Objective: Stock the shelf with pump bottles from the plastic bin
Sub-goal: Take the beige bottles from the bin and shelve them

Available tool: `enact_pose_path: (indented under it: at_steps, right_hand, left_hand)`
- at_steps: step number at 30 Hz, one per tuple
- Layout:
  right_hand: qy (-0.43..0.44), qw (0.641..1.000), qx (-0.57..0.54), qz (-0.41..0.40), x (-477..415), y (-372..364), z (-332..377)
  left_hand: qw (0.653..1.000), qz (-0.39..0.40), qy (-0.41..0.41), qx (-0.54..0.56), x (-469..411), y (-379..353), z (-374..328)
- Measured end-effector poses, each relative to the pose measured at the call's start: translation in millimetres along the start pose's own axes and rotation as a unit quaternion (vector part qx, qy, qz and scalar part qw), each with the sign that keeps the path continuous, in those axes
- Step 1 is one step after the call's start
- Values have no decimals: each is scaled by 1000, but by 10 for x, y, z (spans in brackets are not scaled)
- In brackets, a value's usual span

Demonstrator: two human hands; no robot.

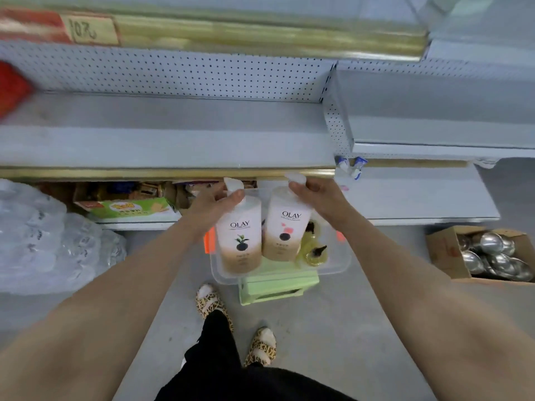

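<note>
1. Holding one bottle each, both hands are busy. The left hand (215,204) has its fingers curled round the neck of the left pump bottle (238,241), just under the white pump (233,185).
2. The right hand (317,198) grips the neck of the right pump bottle (285,231) the same way.
3. Both bottles hang down from the hands. Their long way runs up and down, with pumps on top and bottoms low. They lean a little toward each other and are side by side, nearly touching.
4. The bottles are over the plastic bin (335,266), and I think they are lifted out of it. Some yellow bottles (315,254) with black pumps are in the bin. The bin rests on a green stool (278,287).
5. The shelf (173,140) is up and ahead of the hands, past its gold edge (173,172).
6. I think the next move is to lift both bottles up and forward over that edge, then stand them down. Both hands look about as near to the shelf as each other.
</note>
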State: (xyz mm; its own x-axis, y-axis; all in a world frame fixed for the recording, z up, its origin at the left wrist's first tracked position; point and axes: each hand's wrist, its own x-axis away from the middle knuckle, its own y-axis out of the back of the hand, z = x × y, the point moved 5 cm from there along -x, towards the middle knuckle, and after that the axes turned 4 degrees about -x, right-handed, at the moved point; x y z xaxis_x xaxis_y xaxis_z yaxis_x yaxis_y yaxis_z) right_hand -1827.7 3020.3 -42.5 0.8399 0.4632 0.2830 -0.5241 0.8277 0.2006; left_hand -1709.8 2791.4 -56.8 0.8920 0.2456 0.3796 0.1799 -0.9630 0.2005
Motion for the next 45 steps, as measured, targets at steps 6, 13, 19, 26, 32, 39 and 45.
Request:
enact_pose_path:
  at_steps: [6, 13, 19, 26, 32, 39, 45]
  right_hand:
    - [107, 994, -8, -20, -18, -5, 1269]
    - [230, 972, -33, -27, 21, -288, 2734]
    - [299, 952, -28, -57, -139, -637, 3882]
    - [336, 937, -5, -99, -519, -1201, 4804]
    - [344, 933, -7, -110, -908, -1631, 5082]
    - [339, 935, 19, -104, -1272, -2001, 5127]
    - [320, 942, -5, -98, -1668, -2012, 5016]
  left_hand:
    - [988, -74, -81, 107, 452, 481, -1018]
    - [957, -144, -183, 171, 730, 1378, -2070]
    - [943, -152, -254, 152, 807, 2282, -2854]
    - [919, -196, -312, 140, 582, 3411, -3437]
    - [896, -230, -371, 85, 394, 4024, -3702]
    - [898, -233, -370, 45, -138, 4470, -3597]
    - [904, -226, -360, 30, -510, 4597, -3553]
